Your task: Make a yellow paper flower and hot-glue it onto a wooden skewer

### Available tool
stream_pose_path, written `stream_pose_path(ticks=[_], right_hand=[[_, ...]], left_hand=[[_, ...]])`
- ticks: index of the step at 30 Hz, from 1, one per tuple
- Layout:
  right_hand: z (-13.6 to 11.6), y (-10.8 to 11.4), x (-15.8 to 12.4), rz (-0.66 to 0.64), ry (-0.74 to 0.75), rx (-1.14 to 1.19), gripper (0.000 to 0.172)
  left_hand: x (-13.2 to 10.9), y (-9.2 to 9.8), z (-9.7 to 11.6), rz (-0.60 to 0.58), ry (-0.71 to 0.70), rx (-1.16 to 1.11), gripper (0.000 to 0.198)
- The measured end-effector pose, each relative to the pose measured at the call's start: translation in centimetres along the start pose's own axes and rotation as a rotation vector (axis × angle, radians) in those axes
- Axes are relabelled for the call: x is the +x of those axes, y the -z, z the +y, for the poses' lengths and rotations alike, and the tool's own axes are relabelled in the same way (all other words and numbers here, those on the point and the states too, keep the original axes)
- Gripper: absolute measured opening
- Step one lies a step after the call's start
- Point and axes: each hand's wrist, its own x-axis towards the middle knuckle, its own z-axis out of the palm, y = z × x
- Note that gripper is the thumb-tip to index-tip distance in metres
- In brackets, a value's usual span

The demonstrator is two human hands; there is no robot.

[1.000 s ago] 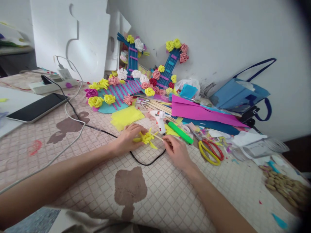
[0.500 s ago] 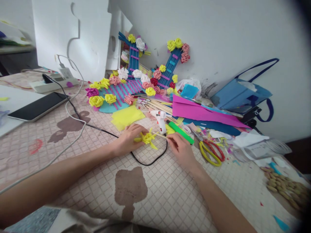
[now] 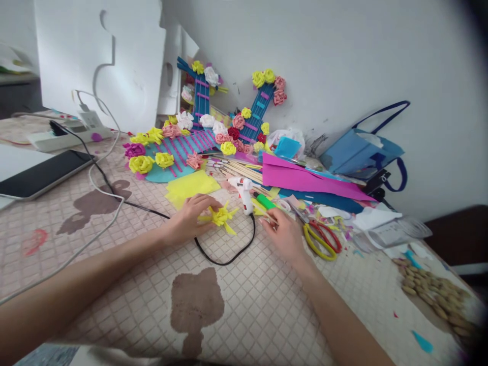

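Note:
My left hand (image 3: 189, 218) lies low over the table, its fingers closed on a yellow paper flower (image 3: 221, 217) with ragged, spread petals. Between the fingertips of my right hand (image 3: 284, 235) is a thin wooden stick (image 3: 266, 212), its free end pointing up and left, apart from the flower. A white glue gun (image 3: 244, 195) stands between and just beyond my hands, and its black cord (image 3: 229, 263) loops across the cloth in front of the flower. Beside my right hand lies a green marker-like tube (image 3: 264, 201), partly hidden by the fingers.
Scissors (image 3: 320, 243) with yellow and red handles lie right of my right hand. Yellow paper sheets (image 3: 192, 187) lie beyond my left hand. Flower-decorated blue guitar shapes (image 3: 179, 152) stand at the back. A tablet (image 3: 46, 173) is at left, peanuts (image 3: 427, 290) at right.
My right hand has drawn the stick away from the yellow flower, to the right, now covering more of the green tube. My left hand keeps hold of the flower. The view has shifted slightly right.

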Motion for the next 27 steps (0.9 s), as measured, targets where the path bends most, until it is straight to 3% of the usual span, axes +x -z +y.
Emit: stream_pose_path(ticks=[6,20,27], right_hand=[[0.3,-0.2,-0.1,-0.035,0.067,-0.038,0.014],[0.4,-0.6,0.1,-0.058,-0.041,-0.002,0.019],[-0.3,0.0,0.0,0.038,0.026,0.148,0.014]], left_hand=[[0.1,0.9,-0.2,0.027,-0.01,0.026,0.028],[0.2,1.6,-0.2,-0.008,-0.001,-0.016,0.028],[0.2,1.9,0.1,-0.067,-0.034,-0.057,0.028]])
